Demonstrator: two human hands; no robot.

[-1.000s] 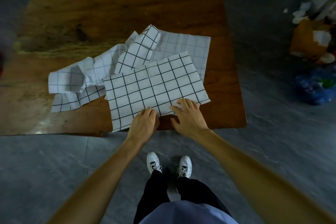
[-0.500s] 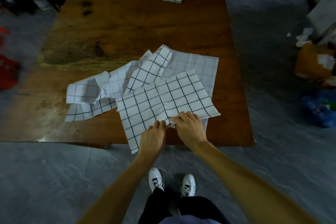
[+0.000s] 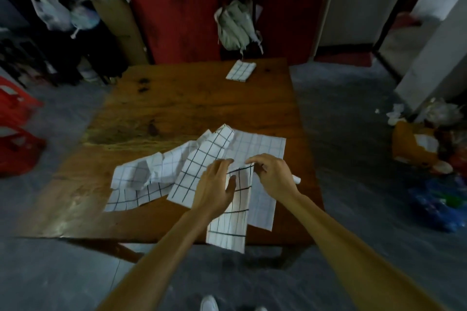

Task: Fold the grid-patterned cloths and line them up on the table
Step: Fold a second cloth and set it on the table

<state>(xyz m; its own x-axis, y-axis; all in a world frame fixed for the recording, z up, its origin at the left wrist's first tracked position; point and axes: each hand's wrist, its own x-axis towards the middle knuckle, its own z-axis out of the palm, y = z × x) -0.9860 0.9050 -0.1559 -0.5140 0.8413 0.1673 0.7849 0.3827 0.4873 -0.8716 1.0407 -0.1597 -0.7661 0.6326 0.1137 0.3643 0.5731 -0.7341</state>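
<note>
A white cloth with a black grid [image 3: 233, 212] hangs lifted above the near edge of the wooden table [image 3: 192, 111]. My left hand [image 3: 214, 184] and my right hand [image 3: 271, 174] both grip its top edge, close together, and the cloth drapes down over the table's front. Under and behind it lies a loose pile of grid cloths [image 3: 161, 174], one spread flat at the right [image 3: 262, 149]. A small folded grid cloth [image 3: 240, 71] rests at the table's far edge.
A chair with a pale backpack [image 3: 236, 25] stands behind the table. Red plastic stools [image 3: 15, 129] are at the left. Bags and litter [image 3: 434, 149] crowd the floor on the right. Grey floor surrounds the table.
Both hands pinched the near edge of the top cloth and raised it off the pile, so it now hangs. The view tilted up and shows the room beyond the table.
</note>
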